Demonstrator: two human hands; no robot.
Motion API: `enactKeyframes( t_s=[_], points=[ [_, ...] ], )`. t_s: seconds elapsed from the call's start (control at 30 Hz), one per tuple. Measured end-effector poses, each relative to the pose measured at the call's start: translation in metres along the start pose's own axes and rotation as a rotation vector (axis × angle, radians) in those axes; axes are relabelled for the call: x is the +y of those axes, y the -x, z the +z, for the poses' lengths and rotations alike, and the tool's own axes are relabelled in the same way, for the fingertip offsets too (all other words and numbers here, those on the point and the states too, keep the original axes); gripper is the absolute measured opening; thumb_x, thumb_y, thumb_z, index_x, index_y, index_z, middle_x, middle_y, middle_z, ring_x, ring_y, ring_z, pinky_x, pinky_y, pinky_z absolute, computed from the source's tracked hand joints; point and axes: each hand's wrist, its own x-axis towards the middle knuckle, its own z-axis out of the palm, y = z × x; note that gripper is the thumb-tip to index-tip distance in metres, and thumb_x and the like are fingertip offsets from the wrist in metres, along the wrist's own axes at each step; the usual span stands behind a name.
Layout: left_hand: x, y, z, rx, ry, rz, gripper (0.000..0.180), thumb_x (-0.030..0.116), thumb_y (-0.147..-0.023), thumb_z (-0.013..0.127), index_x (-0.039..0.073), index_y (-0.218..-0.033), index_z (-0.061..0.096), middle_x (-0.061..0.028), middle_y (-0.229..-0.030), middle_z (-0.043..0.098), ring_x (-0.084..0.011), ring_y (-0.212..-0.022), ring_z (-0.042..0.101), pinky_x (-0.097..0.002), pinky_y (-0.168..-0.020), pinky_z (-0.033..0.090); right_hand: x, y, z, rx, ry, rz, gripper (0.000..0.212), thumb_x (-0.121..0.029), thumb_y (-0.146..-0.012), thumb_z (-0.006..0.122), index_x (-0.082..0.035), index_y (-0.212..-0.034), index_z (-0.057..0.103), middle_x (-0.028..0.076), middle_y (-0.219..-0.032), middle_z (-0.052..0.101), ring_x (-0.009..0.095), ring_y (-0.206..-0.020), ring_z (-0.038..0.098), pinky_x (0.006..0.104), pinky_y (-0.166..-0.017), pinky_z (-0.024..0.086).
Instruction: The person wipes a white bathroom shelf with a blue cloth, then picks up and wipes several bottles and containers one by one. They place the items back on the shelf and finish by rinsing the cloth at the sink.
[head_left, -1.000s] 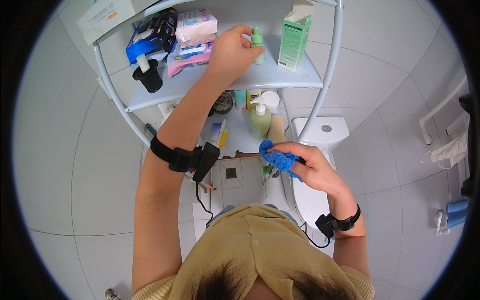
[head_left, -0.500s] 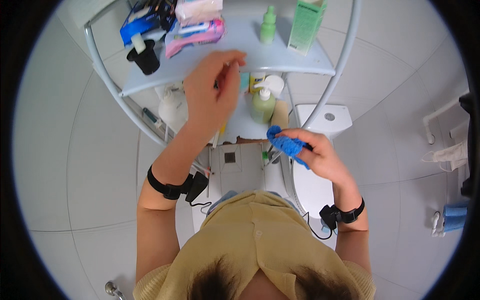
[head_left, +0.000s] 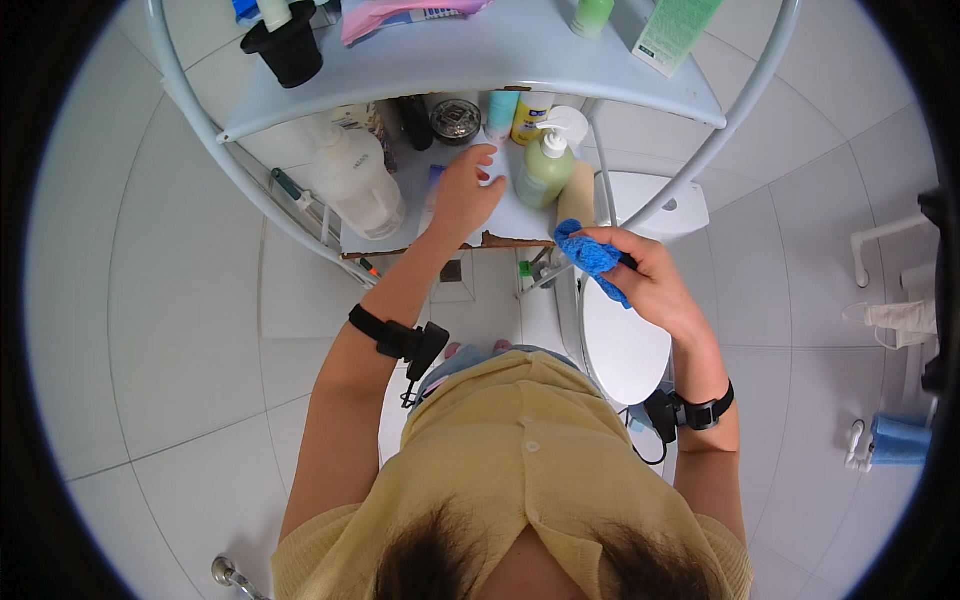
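Observation:
My left hand [head_left: 468,195] reaches in over the lower shelf [head_left: 400,238], its fingers apart and slightly curled, with nothing seen in them. It lies between a large white pump bottle [head_left: 355,185] and a green pump bottle [head_left: 545,172]. Beyond my fingertips stand a round dark jar [head_left: 455,121], a teal-capped container [head_left: 502,108] and a yellow bottle [head_left: 530,117]. A bunched blue cloth [head_left: 590,254] is gripped in my right hand [head_left: 650,280], just off the shelf's front right corner, near a beige cylindrical item [head_left: 576,198].
The upper shelf [head_left: 480,68] overhangs the lower one, carrying a black cup [head_left: 284,48], a pink packet [head_left: 400,14], a green bottle [head_left: 592,16] and a green box [head_left: 676,34]. A curved rack tube [head_left: 755,90] rises at the right. The toilet [head_left: 625,350] stands behind my right hand.
My left hand has moved down from the upper shelf's front edge into the lower shelf. The view has shifted, showing more of the lower shelf. The blue cloth stays in my right hand.

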Motion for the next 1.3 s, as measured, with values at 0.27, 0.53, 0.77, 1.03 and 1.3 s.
enactKeyframes(
  t_s=[0.27, 0.53, 0.77, 1.03, 1.3],
  points=[
    [0.003, -0.019, 0.055, -0.155, 0.044, 0.093, 0.097, 0.024, -0.07, 0.084, 0.004, -0.147, 0.028, -0.0204, -0.141, 0.048, -0.0334, -0.131, 0.047, -0.0409, -0.108, 0.04, -0.007, 0.02, -0.005, 0.069, -0.023, 0.079, 0.031, 0.005, -0.093, 0.054, -0.002, -0.122, 0.063, 0.006, -0.106, 0.068, 0.013, -0.095, 0.059, 0.0262, -0.091, 0.046],
    [0.022, 0.017, 0.031, -0.157, 0.079, 0.217, 0.09, 0.023, -0.064, 0.086, 0.004, -0.139, 0.041, -0.0186, -0.126, 0.059, -0.0343, -0.116, 0.058, -0.042, -0.096, 0.048, 0.001, 0.029, -0.012, 0.081, -0.08, 0.066, 0.03, 0.001, -0.094, 0.054, -0.003, -0.122, 0.063, 0.003, -0.105, 0.068, 0.012, -0.095, 0.058, 0.0258, -0.088, 0.047],
    [0.167, 0.084, -0.081, -0.185, 0.146, 0.433, 0.082, 0.026, -0.062, 0.086, 0.003, -0.133, 0.05, -0.0134, -0.114, 0.065, -0.0265, -0.104, 0.064, -0.0353, -0.089, 0.051, -0.025, 0.031, -0.021, -0.006, -0.167, 0.059, 0.027, -0.005, -0.095, 0.057, -0.003, -0.121, 0.064, 0.003, -0.106, 0.067, 0.01, -0.095, 0.058, 0.0252, -0.085, 0.047],
    [0.25, 0.032, -0.142, 0.003, 0.243, 0.534, 0.063, 0.023, -0.063, 0.087, 0.001, -0.115, 0.06, -0.0058, -0.106, 0.068, -0.0143, -0.097, 0.065, -0.0338, -0.086, 0.052, -0.041, 0.032, -0.01, -0.152, -0.158, -0.12, 0.028, -0.012, -0.097, 0.059, -0.004, -0.124, 0.064, 0.001, -0.11, 0.067, 0.01, -0.093, 0.059, 0.0261, -0.083, 0.05],
    [0.247, -0.022, -0.137, 0.091, 0.147, 0.418, 0.065, 0.018, -0.062, 0.089, -0.001, -0.118, 0.06, -0.0099, -0.108, 0.068, -0.0187, -0.098, 0.066, -0.0331, -0.089, 0.053, -0.03, 0.042, -0.008, -0.142, -0.158, -0.176, 0.031, -0.011, -0.097, 0.059, -0.004, -0.127, 0.062, 0.004, -0.115, 0.068, 0.012, -0.102, 0.059, 0.0263, -0.091, 0.047]
  ],
)
